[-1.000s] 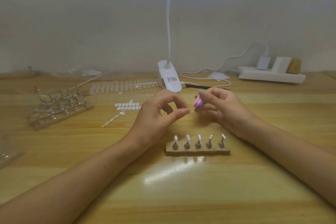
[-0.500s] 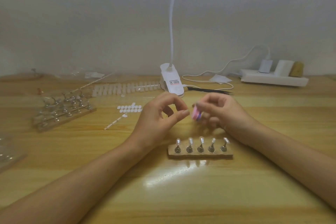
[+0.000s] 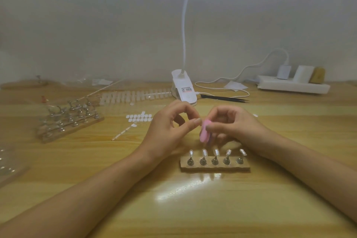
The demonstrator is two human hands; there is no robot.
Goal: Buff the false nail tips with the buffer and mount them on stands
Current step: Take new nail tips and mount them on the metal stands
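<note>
One pink oval buffer (image 3: 204,133) occupies the right hand (image 3: 237,123).

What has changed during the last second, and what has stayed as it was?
The right hand, gripping the pink buffer, came down and leftward, close to the pinched fingertips of the left hand. Nothing taken or released. The stand strip with five mounted tips stayed put; what the left hand pinches is too small to see.

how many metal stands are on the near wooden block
5 stands in one row along the wooden block: far left, left of centre, centre, right of centre, far right. None look hidden.
</note>
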